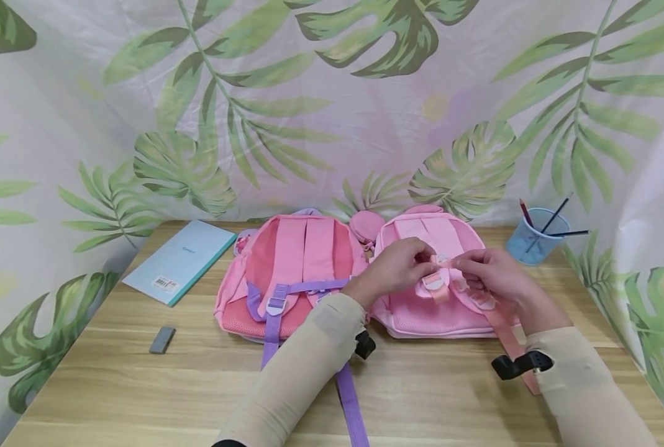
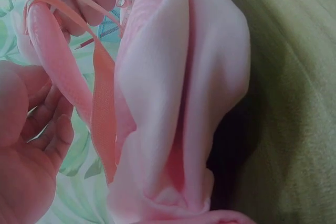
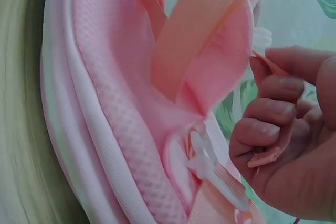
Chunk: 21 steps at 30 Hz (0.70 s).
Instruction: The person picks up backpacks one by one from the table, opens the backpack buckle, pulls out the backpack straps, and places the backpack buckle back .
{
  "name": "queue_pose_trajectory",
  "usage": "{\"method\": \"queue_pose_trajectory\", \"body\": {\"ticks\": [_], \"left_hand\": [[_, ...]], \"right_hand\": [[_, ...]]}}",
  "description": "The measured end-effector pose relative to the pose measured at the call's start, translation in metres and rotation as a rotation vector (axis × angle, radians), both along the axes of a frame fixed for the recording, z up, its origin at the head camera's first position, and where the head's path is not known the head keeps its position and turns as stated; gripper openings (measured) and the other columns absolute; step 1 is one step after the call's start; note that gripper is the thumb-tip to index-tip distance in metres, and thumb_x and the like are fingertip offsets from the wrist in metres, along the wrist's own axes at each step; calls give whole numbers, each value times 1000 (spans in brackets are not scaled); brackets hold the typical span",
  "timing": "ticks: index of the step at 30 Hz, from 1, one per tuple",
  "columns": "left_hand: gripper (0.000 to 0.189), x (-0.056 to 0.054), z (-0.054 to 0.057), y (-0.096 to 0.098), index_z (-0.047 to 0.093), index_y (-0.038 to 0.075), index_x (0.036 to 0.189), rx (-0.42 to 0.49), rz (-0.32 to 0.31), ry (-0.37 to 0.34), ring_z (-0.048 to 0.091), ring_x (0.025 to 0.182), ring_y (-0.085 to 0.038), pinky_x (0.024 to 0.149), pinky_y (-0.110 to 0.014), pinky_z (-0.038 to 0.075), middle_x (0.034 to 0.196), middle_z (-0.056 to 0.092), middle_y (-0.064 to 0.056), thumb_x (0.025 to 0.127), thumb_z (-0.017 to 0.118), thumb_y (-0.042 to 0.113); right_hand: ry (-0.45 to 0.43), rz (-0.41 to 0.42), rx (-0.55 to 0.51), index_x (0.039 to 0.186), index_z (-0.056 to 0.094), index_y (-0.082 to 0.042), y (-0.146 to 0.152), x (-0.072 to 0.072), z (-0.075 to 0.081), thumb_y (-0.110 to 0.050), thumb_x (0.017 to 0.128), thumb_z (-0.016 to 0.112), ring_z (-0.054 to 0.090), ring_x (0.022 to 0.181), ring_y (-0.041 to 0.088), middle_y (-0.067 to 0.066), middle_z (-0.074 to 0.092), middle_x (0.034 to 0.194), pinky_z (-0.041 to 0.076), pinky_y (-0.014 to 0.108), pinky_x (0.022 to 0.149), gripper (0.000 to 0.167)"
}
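On the table lies a pink backpack [image 1: 421, 320] with its straps facing up. My left hand [image 1: 395, 270] pinches the end of one padded shoulder strap [image 2: 60, 59] near a white plastic buckle; its fingertips are partly hidden. My right hand [image 1: 491, 276] pinches orange webbing [image 3: 270, 64] between thumb and forefinger. The webbing's tail lies under its curled fingers in the right wrist view. Both hands are close together, raised over the backpack's lower back panel. The other strap's white buckle [image 3: 210, 169] carries a long orange webbing tail [image 1: 507, 335] running onto the table.
Left of it lies another pink backpack [image 1: 233, 316] with purple webbing [image 1: 350, 403]. A light blue notebook [image 1: 181, 257] and a grey eraser [image 1: 162, 340] are at the left. A blue mesh pen cup [image 1: 538, 239] with pencils stands at the back right, near a leaf-print cloth [image 1: 376, 112].
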<state>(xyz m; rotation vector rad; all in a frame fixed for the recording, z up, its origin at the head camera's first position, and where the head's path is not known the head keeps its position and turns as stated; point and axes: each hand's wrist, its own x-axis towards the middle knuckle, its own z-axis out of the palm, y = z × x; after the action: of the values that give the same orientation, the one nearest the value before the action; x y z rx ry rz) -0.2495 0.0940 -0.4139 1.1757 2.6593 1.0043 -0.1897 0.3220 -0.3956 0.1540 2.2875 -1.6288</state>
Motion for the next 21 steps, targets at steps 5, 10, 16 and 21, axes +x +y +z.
{"method": "queue_pose_trajectory", "body": {"ticks": [5,10,16,21], "left_hand": [[20,-2,-4,-1,74,7,118,37,-21,-40,63,96,-10,87,-17,50,107,73,-4,105,73,23],[22,-4,-5,-3,73,6,120,46,-33,-76,63,96,-10,86,-16,50,107,72,-5,105,73,22],[20,-4,-5,-4,75,8,116,43,-46,-67,61,94,-9,84,-17,48,104,72,-3,104,75,23],[16,-4,-4,-4,78,10,111,24,-48,-48,62,92,-8,84,-17,48,100,73,-1,103,76,24]], "right_hand": [[-50,-61,-65,126,74,-4,-4,-1,-2,-25,111,62,56,62,6,-7,66,73,49,21,57,28],[-53,-60,-126,118,76,-6,-10,-2,-4,-20,111,61,54,58,6,-6,66,72,44,20,53,22],[-34,-20,-161,103,77,-13,-19,-4,-9,-15,111,58,51,56,2,-9,65,70,41,17,51,21],[-5,-1,-42,118,74,-5,-18,-5,-10,-20,112,58,50,59,4,-9,61,73,41,19,53,23]]}}
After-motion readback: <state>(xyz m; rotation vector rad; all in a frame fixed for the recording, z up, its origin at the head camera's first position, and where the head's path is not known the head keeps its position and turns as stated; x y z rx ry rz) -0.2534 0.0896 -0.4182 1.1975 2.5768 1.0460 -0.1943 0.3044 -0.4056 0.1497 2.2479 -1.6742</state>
